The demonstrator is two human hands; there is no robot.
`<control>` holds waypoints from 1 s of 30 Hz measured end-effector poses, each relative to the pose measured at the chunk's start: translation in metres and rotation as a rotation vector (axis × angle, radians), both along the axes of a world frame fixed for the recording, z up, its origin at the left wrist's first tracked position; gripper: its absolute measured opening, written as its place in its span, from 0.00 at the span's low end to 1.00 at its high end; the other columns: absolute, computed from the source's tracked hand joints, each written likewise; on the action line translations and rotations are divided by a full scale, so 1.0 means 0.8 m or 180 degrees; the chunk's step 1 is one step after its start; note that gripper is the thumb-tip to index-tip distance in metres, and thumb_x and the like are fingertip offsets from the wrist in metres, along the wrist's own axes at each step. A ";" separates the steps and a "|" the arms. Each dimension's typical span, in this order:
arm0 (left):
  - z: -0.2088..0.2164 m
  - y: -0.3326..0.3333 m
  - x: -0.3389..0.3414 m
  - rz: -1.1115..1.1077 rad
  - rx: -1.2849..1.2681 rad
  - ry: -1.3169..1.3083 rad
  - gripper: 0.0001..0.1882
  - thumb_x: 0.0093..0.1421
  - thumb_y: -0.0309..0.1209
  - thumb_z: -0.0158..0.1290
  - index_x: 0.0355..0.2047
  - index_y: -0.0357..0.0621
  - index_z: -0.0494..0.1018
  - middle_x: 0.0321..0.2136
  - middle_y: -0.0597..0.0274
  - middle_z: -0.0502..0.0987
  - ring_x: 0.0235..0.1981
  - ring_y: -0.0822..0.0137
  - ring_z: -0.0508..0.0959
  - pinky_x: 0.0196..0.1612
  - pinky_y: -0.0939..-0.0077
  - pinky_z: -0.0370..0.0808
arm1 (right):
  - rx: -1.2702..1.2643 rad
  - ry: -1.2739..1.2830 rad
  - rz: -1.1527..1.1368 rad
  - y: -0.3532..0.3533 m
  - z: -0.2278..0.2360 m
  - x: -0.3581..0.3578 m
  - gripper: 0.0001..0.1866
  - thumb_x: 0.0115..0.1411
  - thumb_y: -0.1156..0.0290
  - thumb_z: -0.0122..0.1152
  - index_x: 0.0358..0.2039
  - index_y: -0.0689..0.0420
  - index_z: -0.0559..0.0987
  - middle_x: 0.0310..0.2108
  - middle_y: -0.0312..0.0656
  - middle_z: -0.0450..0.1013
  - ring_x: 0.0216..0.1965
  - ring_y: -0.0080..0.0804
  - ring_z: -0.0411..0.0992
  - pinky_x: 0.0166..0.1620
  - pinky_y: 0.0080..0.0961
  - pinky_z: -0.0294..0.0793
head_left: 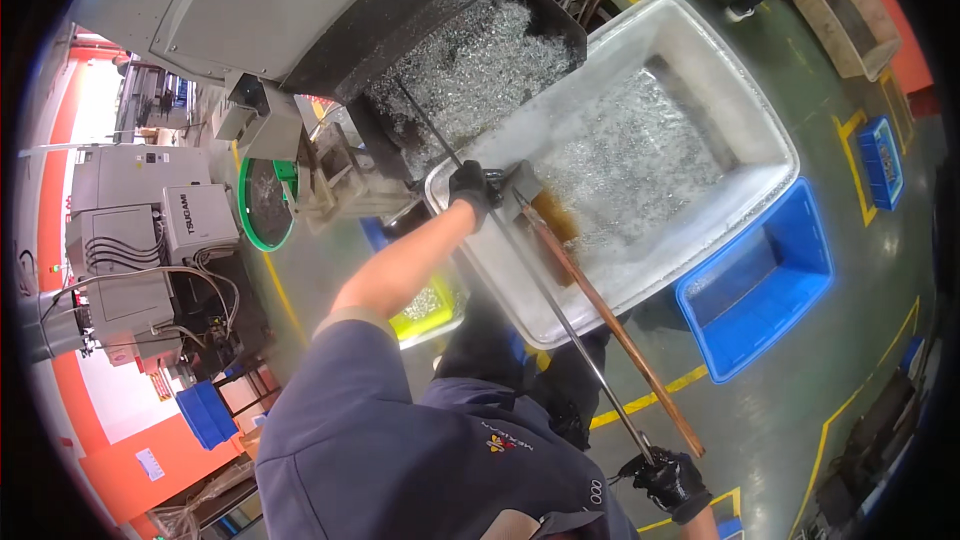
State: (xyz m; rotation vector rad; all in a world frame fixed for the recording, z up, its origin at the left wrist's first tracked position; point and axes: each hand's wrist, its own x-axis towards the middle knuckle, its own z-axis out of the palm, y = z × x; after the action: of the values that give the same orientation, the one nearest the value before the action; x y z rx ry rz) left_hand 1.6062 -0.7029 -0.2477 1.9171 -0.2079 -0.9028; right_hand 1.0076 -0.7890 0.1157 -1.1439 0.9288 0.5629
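While our left hand [472, 190] is closed around a long metal rod [575, 338], our right hand [674, 486] curls around its near end. Beyond the left hand, the rod reaches into metal shavings [480, 55]; to that hand's right, a wooden-handled shovel [608, 319] leans in a white tub [690, 40]

Slate-blue shirt [335, 430], chest emblem [496, 444], black gloves [676, 486]

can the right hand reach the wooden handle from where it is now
Probably yes: the wooden handle ends close to the right hand, with nothing visible between them, though that hand grips the metal rod and may need to let go first.
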 end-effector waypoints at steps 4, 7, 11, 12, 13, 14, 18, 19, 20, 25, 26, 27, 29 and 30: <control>0.124 -0.112 -0.142 0.1497 0.0328 0.1464 0.24 0.65 0.46 0.35 0.30 0.40 0.72 0.13 0.62 0.64 0.09 0.62 0.65 0.14 0.65 0.66 | -0.0026 0.0643 -0.0337 0.012 0.034 -0.030 0.09 0.57 0.79 0.55 0.34 0.60 0.83 0.28 0.40 0.80 0.26 0.22 0.76 0.26 0.19 0.72; 0.106 -0.082 -0.115 0.1468 0.0126 0.1569 0.30 0.68 0.50 0.33 0.34 0.35 0.75 0.12 0.60 0.65 0.09 0.59 0.65 0.15 0.61 0.68 | -0.0082 0.0459 0.0021 0.003 0.017 -0.031 0.09 0.56 0.76 0.56 0.35 0.57 0.84 0.28 0.39 0.80 0.25 0.21 0.76 0.26 0.19 0.71; 0.085 -0.073 -0.110 0.1253 -0.0144 0.1905 0.20 0.65 0.42 0.34 0.39 0.40 0.70 0.26 0.56 0.75 0.22 0.61 0.76 0.23 0.64 0.76 | -0.0485 0.0484 -0.0056 0.014 -0.026 -0.042 0.09 0.58 0.71 0.56 0.35 0.51 0.84 0.25 0.37 0.79 0.21 0.27 0.75 0.24 0.23 0.71; 0.076 -0.067 -0.104 0.1288 -0.0160 0.1840 0.20 0.65 0.42 0.35 0.39 0.39 0.70 0.27 0.55 0.75 0.22 0.61 0.77 0.23 0.63 0.77 | -0.0478 0.0479 -0.0035 0.022 -0.045 -0.046 0.09 0.58 0.71 0.56 0.35 0.51 0.84 0.25 0.37 0.79 0.21 0.27 0.75 0.24 0.23 0.71; 0.067 -0.062 -0.099 0.1320 -0.0167 0.1774 0.20 0.65 0.42 0.35 0.39 0.39 0.70 0.28 0.55 0.76 0.23 0.61 0.77 0.24 0.63 0.78 | -0.2253 0.0414 0.1200 0.031 -0.071 -0.051 0.09 0.57 0.71 0.55 0.35 0.49 0.83 0.24 0.37 0.77 0.21 0.31 0.74 0.23 0.26 0.70; 0.064 -0.060 -0.097 0.1339 -0.0148 0.1781 0.20 0.65 0.42 0.35 0.39 0.39 0.70 0.28 0.55 0.76 0.23 0.61 0.77 0.24 0.63 0.78 | -0.4006 0.0307 0.2452 0.041 -0.098 -0.060 0.09 0.57 0.71 0.55 0.35 0.46 0.83 0.23 0.36 0.75 0.20 0.35 0.74 0.23 0.30 0.70; 0.116 -0.100 -0.114 0.1590 -0.0018 0.1219 0.32 0.69 0.52 0.32 0.33 0.34 0.74 0.14 0.56 0.70 0.12 0.57 0.71 0.17 0.60 0.76 | -0.4068 0.0555 0.1465 0.049 -0.159 -0.062 0.12 0.56 0.72 0.53 0.37 0.44 0.81 0.25 0.42 0.72 0.21 0.42 0.71 0.21 0.39 0.68; 0.111 -0.092 -0.091 0.1256 -0.0371 0.1401 0.32 0.69 0.52 0.32 0.33 0.35 0.74 0.14 0.56 0.70 0.12 0.57 0.72 0.18 0.60 0.77 | -0.4240 0.0441 0.1540 0.053 -0.175 -0.045 0.12 0.55 0.73 0.54 0.37 0.44 0.82 0.26 0.43 0.73 0.25 0.42 0.73 0.24 0.40 0.71; 0.104 -0.093 -0.069 0.1515 -0.0102 0.1539 0.31 0.69 0.51 0.32 0.33 0.35 0.75 0.13 0.57 0.69 0.10 0.57 0.71 0.17 0.61 0.76 | -0.4224 0.0392 0.1547 0.055 -0.189 -0.030 0.12 0.55 0.73 0.54 0.37 0.44 0.82 0.26 0.43 0.73 0.25 0.42 0.73 0.24 0.40 0.71; 0.078 -0.073 0.012 0.1455 -0.0133 0.1422 0.24 0.66 0.41 0.30 0.36 0.35 0.70 0.23 0.49 0.76 0.12 0.56 0.72 0.17 0.61 0.76 | -0.3317 -0.0417 0.1097 0.060 -0.246 0.053 0.14 0.52 0.73 0.55 0.38 0.46 0.82 0.29 0.44 0.75 0.32 0.45 0.75 0.33 0.40 0.74; 0.081 -0.079 0.014 0.1481 -0.0092 0.1335 0.23 0.66 0.41 0.30 0.36 0.34 0.70 0.24 0.48 0.76 0.12 0.55 0.73 0.17 0.61 0.76 | -0.3321 -0.0373 0.1107 0.064 -0.260 0.064 0.14 0.52 0.73 0.55 0.38 0.46 0.82 0.29 0.44 0.75 0.32 0.45 0.75 0.33 0.40 0.74; 0.083 -0.089 0.016 0.1466 -0.0092 0.1379 0.23 0.66 0.41 0.30 0.36 0.34 0.70 0.24 0.48 0.76 0.12 0.55 0.73 0.17 0.61 0.76 | -0.3248 -0.0403 0.0922 0.066 -0.274 0.077 0.12 0.53 0.71 0.55 0.37 0.47 0.82 0.30 0.45 0.76 0.33 0.47 0.75 0.34 0.41 0.74; 0.081 -0.098 0.026 0.1307 0.0031 0.1333 0.22 0.66 0.40 0.29 0.40 0.35 0.68 0.27 0.47 0.77 0.13 0.53 0.73 0.18 0.60 0.76 | -0.3143 -0.0453 0.0724 0.069 -0.293 0.102 0.11 0.54 0.70 0.55 0.36 0.48 0.82 0.31 0.47 0.76 0.34 0.48 0.75 0.36 0.41 0.74; 0.077 -0.099 0.025 0.1299 0.0042 0.1349 0.22 0.66 0.40 0.29 0.40 0.35 0.68 0.27 0.47 0.77 0.13 0.53 0.73 0.18 0.60 0.76 | -0.2831 -0.0347 0.0680 0.068 -0.298 0.116 0.10 0.54 0.67 0.56 0.35 0.50 0.82 0.32 0.48 0.76 0.35 0.49 0.75 0.37 0.41 0.74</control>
State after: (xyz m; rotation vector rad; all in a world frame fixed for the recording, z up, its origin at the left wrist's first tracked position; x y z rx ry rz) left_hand 1.6263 -0.7822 -0.1859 1.6477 0.4264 -0.9993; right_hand 1.1006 -0.7343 -0.1227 -2.0674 0.9906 0.2349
